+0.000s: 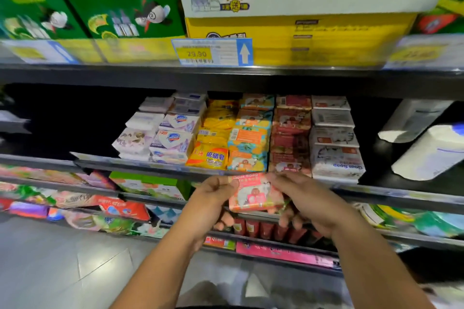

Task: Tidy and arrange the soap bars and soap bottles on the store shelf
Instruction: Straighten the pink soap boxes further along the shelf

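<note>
Far up and left of the left grip, blurred green boxes stand on the top shelf. Down and left of that grip, the lower shelves carry soft packets in pink, red and green, with grey floor showing beneath.

Above and left of the left grip, on the middle shelf, stacks of soap bars sit side by side. First come the white-and-lavender bars, then the yellow packs. High above these hangs a price tag reading 29.90, with a white arrow pointing up.

The left grip holds the left end of a pink-and-orange soap bar, thumb on its upper edge and fingers curled beneath. The bar is in the air between the two grips, just in front of the middle shelf's edge and apart from the stacks. Straight above it sits the teal-and-orange stack. Below it, red tubes stand in a row on a lower shelf.

The right grip closes on the bar's right end, fingers over the top corner and the others curled under it. Above this grip is the dark red stack, and just right of that the white Goat Soap stack, its front label upside down. Further right, white bottles lie on their sides on the same shelf.
</note>
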The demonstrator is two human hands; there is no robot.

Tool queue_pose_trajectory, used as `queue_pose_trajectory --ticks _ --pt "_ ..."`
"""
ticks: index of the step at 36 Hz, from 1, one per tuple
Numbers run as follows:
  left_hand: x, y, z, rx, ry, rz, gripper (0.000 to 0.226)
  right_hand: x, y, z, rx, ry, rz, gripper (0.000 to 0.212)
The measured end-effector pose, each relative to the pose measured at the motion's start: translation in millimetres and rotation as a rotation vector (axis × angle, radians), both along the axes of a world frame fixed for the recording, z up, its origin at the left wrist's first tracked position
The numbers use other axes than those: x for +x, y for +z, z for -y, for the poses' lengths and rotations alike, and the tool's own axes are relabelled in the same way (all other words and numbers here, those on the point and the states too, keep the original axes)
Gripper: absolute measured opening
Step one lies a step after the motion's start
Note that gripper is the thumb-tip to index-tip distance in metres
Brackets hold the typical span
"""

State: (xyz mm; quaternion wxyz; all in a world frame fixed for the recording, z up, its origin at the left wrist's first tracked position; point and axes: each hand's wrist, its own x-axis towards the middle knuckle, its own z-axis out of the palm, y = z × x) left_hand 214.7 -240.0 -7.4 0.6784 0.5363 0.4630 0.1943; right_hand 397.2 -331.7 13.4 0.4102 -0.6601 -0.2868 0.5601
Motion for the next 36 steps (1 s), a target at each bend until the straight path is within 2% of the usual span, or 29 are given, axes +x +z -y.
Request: queue_pose_trajectory --ticks 6,8,10,11,16,19,20,22,25,28,32,36 --pt "-2 18 -19 0.147 -0.048 0.239 0.029 -8 15 -10 0.256 -0.132 -0.106 0.031" --pt "-4 22 -27 0.203 -0.069 0.286 0.032 -18 19 -19 0.317 -0.190 -0.018 0.029" --pt "-10 24 -40 0.320 -0.108 0.286 0.029 -30 21 -29 0.373 -0.199 0.136 0.013" --pt "-15 24 -48 0.393 -0.139 0.264 0.032 -35 22 -34 0.396 -0.188 0.173 0.004" --pt "-55 33 -90 0.714 -0.316 0.071 0.050 -69 22 -71 0.475 -0.136 0.158 0.033" --pt "-80 34 -119 1.189 -0.361 -0.253 0.070 -101 18 -99 0.498 -0.074 0.162 0.039" --pt "-89 32 -130 1.294 -0.376 -0.354 0.076 -111 15 -109 0.497 -0.040 0.179 0.039" --pt "-115 24 -152 1.271 -0.398 -0.405 0.081 -134 11 -133 0.491 -0.024 0.160 0.032" --pt "-149 14 -176 1.155 -0.333 -0.300 0.068 -149 6 -164 0.429 -0.072 0.175 0.021" --pt "-190 13 -210 1.193 -0.211 -0.254 0.056 -160 -2 -194 0.290 -0.019 0.523 0.024" --pt "-235 16 -260 1.160 -0.109 -0.272 0.056 -166 -24 -224 0.080 0.147 0.973 0.057" --pt "-257 3 -315 1.022 -0.181 -0.417 0.073 -170 -46 -238 0.018 0.214 1.126 0.065"
